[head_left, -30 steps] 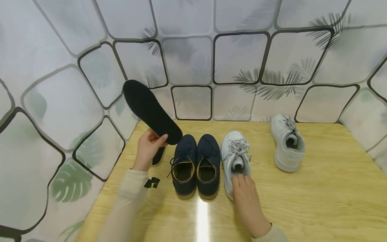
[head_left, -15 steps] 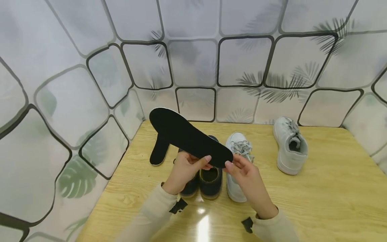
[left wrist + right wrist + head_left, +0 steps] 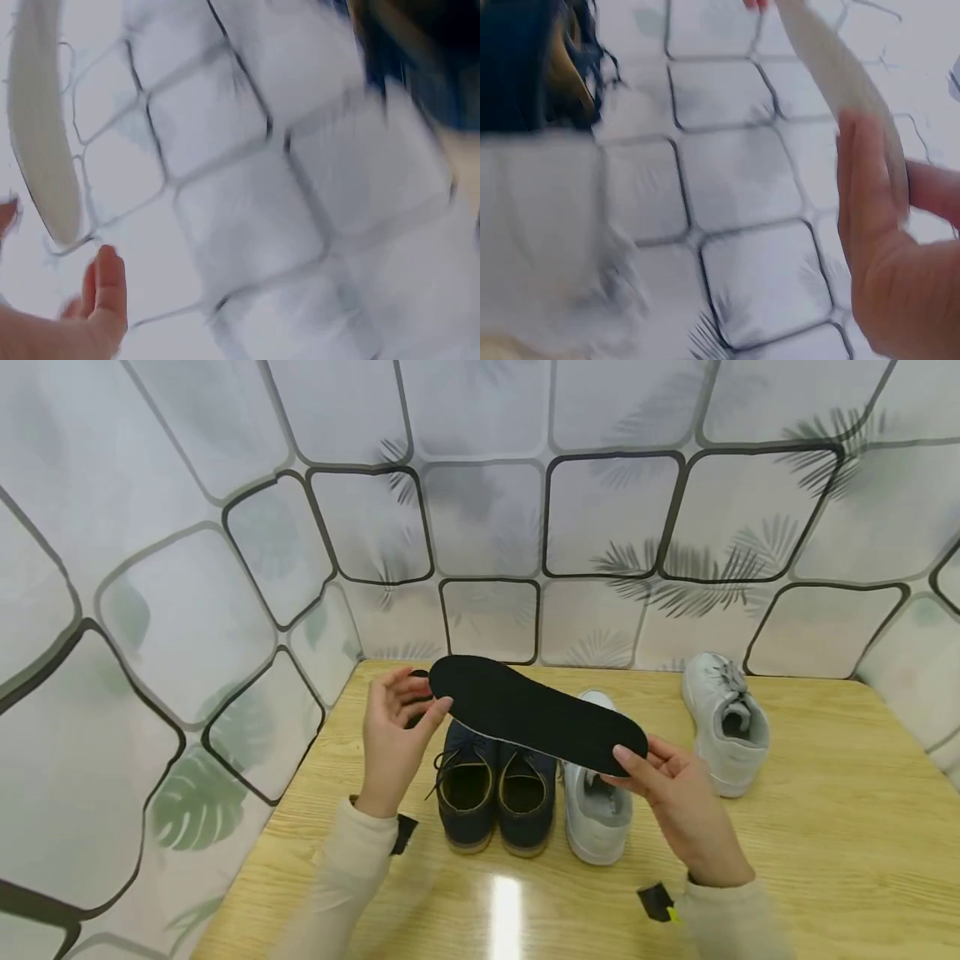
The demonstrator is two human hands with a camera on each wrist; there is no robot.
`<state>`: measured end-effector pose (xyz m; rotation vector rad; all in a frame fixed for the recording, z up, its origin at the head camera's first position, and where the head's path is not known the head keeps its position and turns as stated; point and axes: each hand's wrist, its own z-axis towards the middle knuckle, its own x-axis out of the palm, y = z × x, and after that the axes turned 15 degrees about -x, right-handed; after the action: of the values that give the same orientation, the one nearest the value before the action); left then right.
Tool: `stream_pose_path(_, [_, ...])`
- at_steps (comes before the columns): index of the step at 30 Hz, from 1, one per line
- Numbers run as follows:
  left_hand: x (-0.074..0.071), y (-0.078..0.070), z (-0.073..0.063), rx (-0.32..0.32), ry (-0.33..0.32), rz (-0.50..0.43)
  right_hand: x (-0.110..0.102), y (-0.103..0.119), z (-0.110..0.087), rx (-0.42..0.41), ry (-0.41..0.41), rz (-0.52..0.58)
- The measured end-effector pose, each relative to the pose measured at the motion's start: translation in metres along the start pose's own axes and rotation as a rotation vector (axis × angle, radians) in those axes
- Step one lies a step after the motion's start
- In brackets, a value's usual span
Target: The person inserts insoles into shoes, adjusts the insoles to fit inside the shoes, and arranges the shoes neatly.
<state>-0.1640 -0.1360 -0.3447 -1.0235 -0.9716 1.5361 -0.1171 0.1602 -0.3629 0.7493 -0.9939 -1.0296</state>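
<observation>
Kinda hard to see everything: the black insole (image 3: 536, 714) is up over the navy shoes (image 3: 486, 810), hiding their toes, and it blocks the laces of the white shoe (image 3: 600, 835) next to them. There's a dark thing (image 3: 417, 718) behind the left hand (image 3: 390, 743), mostly covered. Both wrist views are blurry, and the left one cuts off the thumb. Insole's plain black on top, pale underneath, with rounded ends. Right hand (image 3: 690, 810) pinches one end; left fingers are spread around the other, with a gap showing.
</observation>
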Motion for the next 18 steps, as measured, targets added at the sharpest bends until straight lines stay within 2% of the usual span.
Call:
stream_pose_path(2, [-0.010,-0.009,0.005,0.199,0.025,0.247,-0.013,0.010,0.003,0.020,0.088,-0.024])
stream_pose_path(5, [-0.011,-0.022,0.008,0.476,0.165,0.610,-0.025,0.021,0.006,0.044,0.180,-0.135])
stream_pose_path(6, [-0.008,-0.026,0.007,0.535,0.227,0.706,-0.026,0.024,0.007,0.048,0.197,-0.179])
stream_pose_path(7, [-0.005,-0.030,0.006,0.562,0.285,0.787,-0.027,0.026,0.007,0.051,0.212,-0.223])
stream_pose_path(9, [0.002,-0.034,0.003,0.563,0.378,0.942,-0.027,0.029,0.007,0.059,0.224,-0.289])
stream_pose_path(11, [0.011,-0.037,0.001,0.529,0.437,1.059,-0.027,0.032,0.006,0.066,0.221,-0.317])
stream_pose_path(14, [0.020,-0.037,-0.001,0.473,0.463,1.169,-0.028,0.034,0.005,0.074,0.212,-0.367])
stream_pose_path(16, [0.024,-0.036,0.000,0.456,0.453,1.190,-0.028,0.035,0.004,0.045,0.221,-0.502])
stream_pose_path(18, [0.027,-0.036,0.001,0.454,0.436,1.197,-0.025,0.035,0.004,-0.087,0.231,-0.728])
